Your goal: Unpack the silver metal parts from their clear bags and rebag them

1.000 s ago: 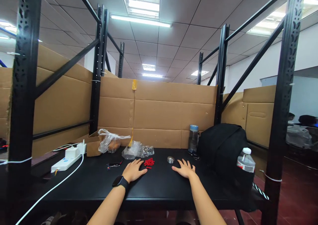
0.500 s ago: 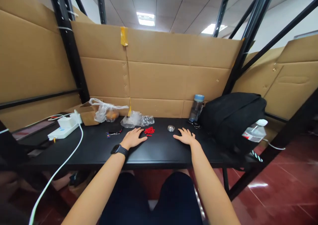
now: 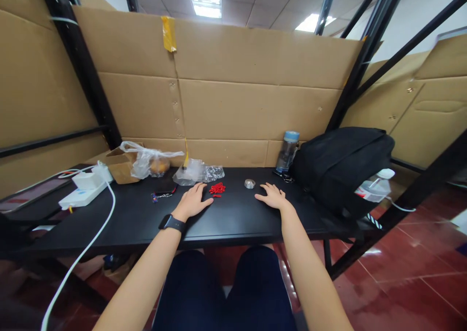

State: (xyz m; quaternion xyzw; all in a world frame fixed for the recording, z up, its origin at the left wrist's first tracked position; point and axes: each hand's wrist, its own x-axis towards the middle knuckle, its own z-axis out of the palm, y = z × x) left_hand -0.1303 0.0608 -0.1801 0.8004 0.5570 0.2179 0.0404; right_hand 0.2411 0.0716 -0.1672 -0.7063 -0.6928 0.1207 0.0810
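left hand (image 3: 191,203): centre-left, rests on bench (image 3: 233,220) beside red bundle (image 3: 218,188) | right hand (image 3: 273,196): centre-right, near round silver item (image 3: 250,184) | backpack (image 3: 339,163): frame right

We find the left hand (image 3: 191,202) and the right hand (image 3: 273,196) on the table (image 3: 233,224), well apart. Between them lie a cord bundle (image 3: 218,188), just beside the left hand, and a round item (image 3: 250,184), near the right. Behind the left hand we note a plastic wrapper (image 3: 195,172); farther left, a tied bag (image 3: 146,161), a carton (image 3: 122,166) and a power strip (image 3: 82,194). At right we record a bottle (image 3: 287,153) beside a backpack (image 3: 339,160), whose side pocket holds a second bottle (image 3: 375,186). A cardboard panel (image 3: 226,107) stands behind the table.
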